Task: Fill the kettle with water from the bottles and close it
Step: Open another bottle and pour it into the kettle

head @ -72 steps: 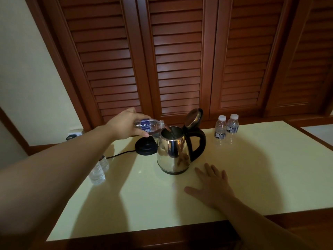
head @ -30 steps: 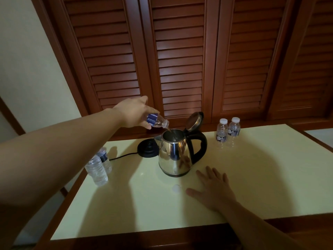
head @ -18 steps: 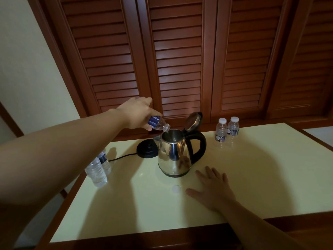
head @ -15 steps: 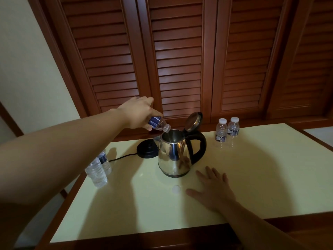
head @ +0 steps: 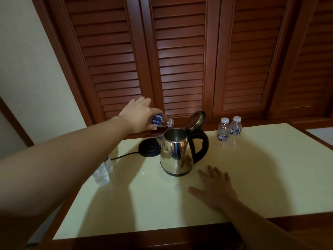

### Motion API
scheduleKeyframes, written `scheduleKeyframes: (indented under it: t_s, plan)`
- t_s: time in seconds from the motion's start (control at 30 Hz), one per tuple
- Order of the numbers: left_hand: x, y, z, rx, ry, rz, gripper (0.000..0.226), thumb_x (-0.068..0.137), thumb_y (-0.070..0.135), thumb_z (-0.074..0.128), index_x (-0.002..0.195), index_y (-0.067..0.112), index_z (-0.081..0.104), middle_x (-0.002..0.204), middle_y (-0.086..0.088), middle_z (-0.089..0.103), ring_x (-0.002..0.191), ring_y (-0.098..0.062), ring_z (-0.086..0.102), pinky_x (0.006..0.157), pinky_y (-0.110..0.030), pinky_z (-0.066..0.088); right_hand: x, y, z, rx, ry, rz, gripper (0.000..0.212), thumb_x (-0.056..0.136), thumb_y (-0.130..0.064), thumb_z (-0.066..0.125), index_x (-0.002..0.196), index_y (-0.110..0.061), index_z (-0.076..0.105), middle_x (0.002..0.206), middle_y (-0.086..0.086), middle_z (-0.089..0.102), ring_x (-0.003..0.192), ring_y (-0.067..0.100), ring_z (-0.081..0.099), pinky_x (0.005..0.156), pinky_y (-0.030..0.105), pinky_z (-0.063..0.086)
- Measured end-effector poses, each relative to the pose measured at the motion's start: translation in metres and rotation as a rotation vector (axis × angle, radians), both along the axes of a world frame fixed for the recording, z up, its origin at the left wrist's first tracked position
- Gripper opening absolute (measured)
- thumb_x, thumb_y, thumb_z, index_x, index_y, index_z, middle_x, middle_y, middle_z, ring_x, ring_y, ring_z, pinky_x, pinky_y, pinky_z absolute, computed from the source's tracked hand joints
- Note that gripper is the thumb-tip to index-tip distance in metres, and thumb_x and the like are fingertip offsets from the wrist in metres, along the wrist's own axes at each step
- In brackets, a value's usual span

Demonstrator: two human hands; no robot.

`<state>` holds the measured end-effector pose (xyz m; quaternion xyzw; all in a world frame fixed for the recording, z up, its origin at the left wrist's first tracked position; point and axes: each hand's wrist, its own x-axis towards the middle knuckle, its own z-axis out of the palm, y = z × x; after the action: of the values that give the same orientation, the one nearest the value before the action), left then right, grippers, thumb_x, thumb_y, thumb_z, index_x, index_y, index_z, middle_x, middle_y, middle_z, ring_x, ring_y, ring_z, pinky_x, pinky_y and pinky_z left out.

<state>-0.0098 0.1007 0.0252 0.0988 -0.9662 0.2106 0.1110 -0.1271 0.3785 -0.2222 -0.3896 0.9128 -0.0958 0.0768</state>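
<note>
I stand at a big pale table with dark wooden slatted doors behind it. In the middle of the table sits the shiny metal kettle, off its round black base, which lies just behind it to the left with its cord running off. The kettle lid is tipped up and back, so the top is wide open for water to go in. My left hand reaches out over the table, and its fingers are wrapped round a small water bottle. I hold the bottle tilted, with its open mouth pointing down just up and left of the kettle's opening, so any water would fall toward it. I cannot see any water running out, so I think this bottle is nearly empty. My right hand lies flat on the table near the kettle, fingers spread, holding nothing; I think it rests there to steady me. Two full bottles with white caps stand side by side to the right of the kettle, ready for me. Two clear bottles stand at the left edge, partly hidden by my arm. A tiny white cap lies in front of the kettle. The lid is not yet closed.
</note>
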Motion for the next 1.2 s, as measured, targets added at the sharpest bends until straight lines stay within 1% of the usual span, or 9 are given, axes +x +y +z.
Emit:
scheduleKeyframes:
  t_s: [0.13,0.27,0.37,0.53,0.67,0.77,0.9,1.0,1.2]
  plan:
    - [0.014,-0.006,-0.036,0.242,0.085,0.136,0.069,0.088,0.067,0.064,0.149,0.04,0.045,0.128,-0.007,0.056,0.123,-0.032,0.047,0.098,-0.047,0.043,0.001,0.0,0.002,0.007,-0.005,0.001,0.102,0.078,-0.096,0.023,0.162,-0.041,0.011,0.173,0.002,0.0,0.159,0.026,-0.003,0.126,0.056,-0.002]
    - [0.041,-0.014,-0.083,0.527,0.237,0.124,0.066,0.084,0.065,0.068,0.143,0.039,0.051,0.114,-0.002,0.058,0.114,-0.03,0.053,0.098,-0.047,0.048,0.004,0.0,0.005,0.018,-0.014,-0.007,0.094,0.082,-0.091,0.023,0.162,-0.041,0.016,0.173,0.001,0.003,0.158,0.026,0.0,0.126,0.056,-0.001]
    - [0.068,-0.016,-0.12,0.707,0.344,0.074,0.064,0.082,0.056,0.077,0.139,0.036,0.057,0.105,0.001,0.055,0.107,-0.026,0.056,0.091,-0.042,0.049,0.011,0.0,0.011,-0.051,-0.004,0.004,0.077,0.092,-0.08,0.034,0.158,-0.04,0.032,0.169,-0.001,0.021,0.155,0.026,0.015,0.126,0.052,0.009]
    - [0.109,-0.002,-0.175,0.788,0.355,0.035,0.063,0.084,0.053,0.078,0.14,0.032,0.059,0.109,0.002,0.057,0.103,-0.015,0.056,0.084,-0.028,0.04,0.036,-0.024,0.022,-0.064,0.011,0.155,0.061,0.094,-0.071,0.031,0.135,-0.035,0.058,0.139,-0.003,0.054,0.126,0.021,0.046,0.108,0.045,0.041]
    - [0.125,-0.001,-0.201,0.803,0.328,0.023,0.064,0.082,0.052,0.081,0.139,0.032,0.061,0.107,0.006,0.058,0.105,-0.016,0.054,0.086,-0.027,0.041,0.05,-0.043,0.023,-0.056,-0.023,0.173,0.054,0.094,-0.066,0.05,0.135,-0.034,0.06,0.133,-0.006,0.052,0.122,0.019,0.047,0.103,0.042,0.043]
    - [0.132,-0.001,-0.206,0.812,0.309,0.008,0.064,0.082,0.053,0.08,0.141,0.036,0.059,0.107,0.01,0.055,0.104,-0.013,0.053,0.086,-0.025,0.046,0.057,-0.05,0.026,-0.058,-0.038,0.157,0.037,0.099,-0.053,0.055,0.121,-0.025,0.063,0.118,-0.004,0.055,0.11,0.017,0.051,0.093,0.036,0.045]
    - [0.131,0.0,-0.203,0.837,0.256,-0.036,0.063,0.085,0.053,0.078,0.142,0.037,0.056,0.114,0.011,0.054,0.102,-0.007,0.054,0.088,-0.022,0.048,0.069,-0.052,0.043,-0.404,-0.161,0.102,0.021,0.101,-0.043,0.058,0.102,-0.023,0.064,0.096,-0.007,0.059,0.086,0.012,0.056,0.072,0.026,0.044]
    - [0.123,0.005,-0.199,0.866,0.233,-0.073,0.064,0.086,0.053,0.077,0.144,0.038,0.055,0.115,0.01,0.054,0.1,-0.007,0.057,0.091,-0.025,0.051,0.076,-0.053,0.064,-0.57,-0.222,0.117,0.025,0.102,-0.041,0.06,0.11,-0.019,0.068,0.102,-0.002,0.065,0.092,0.012,0.061,0.079,0.029,0.051]
    - [0.101,0.023,-0.193,0.868,0.205,-0.157,0.058,0.086,0.054,0.076,0.139,0.048,0.054,0.113,0.013,0.055,0.098,-0.003,0.056,0.087,-0.018,0.047,0.07,-0.043,0.076,-0.584,-0.298,0.162,0.029,0.099,-0.046,0.062,0.122,-0.028,0.067,0.108,-0.012,0.065,0.097,0.001,0.059,0.077,0.013,0.045]
